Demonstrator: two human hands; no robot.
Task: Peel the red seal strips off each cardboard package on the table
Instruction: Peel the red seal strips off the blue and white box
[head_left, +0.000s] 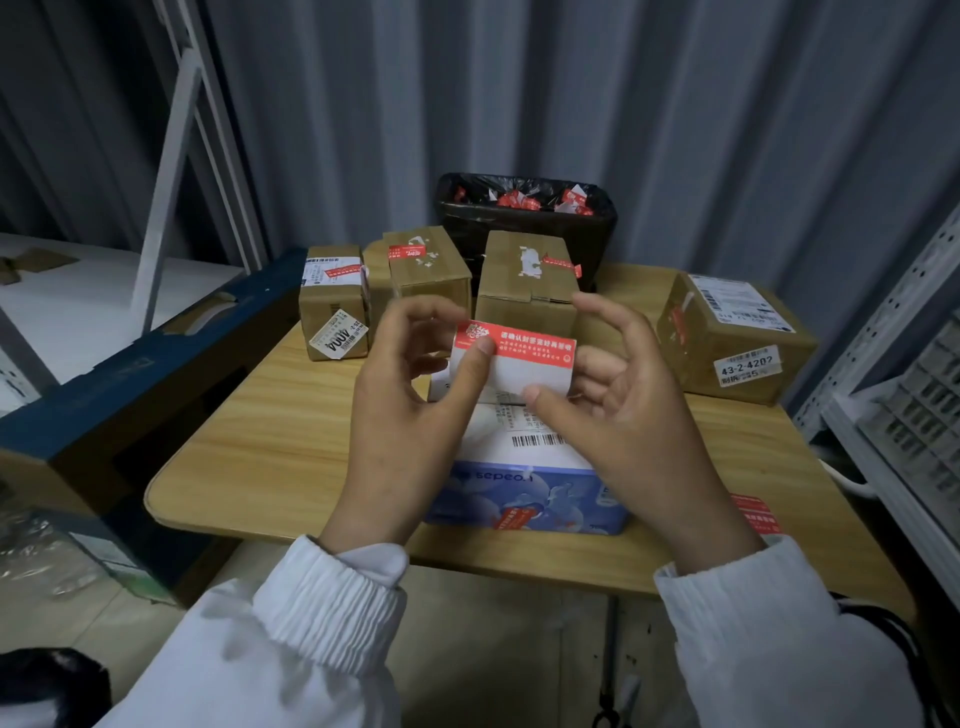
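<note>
Wooden surface (270, 452), grey wall (571, 93). Brown boxes (524, 283) behind the blue box (524, 499); above it left hand (410, 410) and right hand (623, 415) pinch a strip (519, 358), partly hiding its label (530, 428).

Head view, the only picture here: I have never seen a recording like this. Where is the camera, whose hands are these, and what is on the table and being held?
There is no machine here. The camera sits on a person's head and looks down at their own bare hands. The left hand and right hand both pinch a red-and-white seal strip above a blue printed box on the wooden table. Behind stand several brown cardboard packages with red strips on them. A black-lined bin at the back holds peeled strips. Another red strip lies by the right wrist.
</note>
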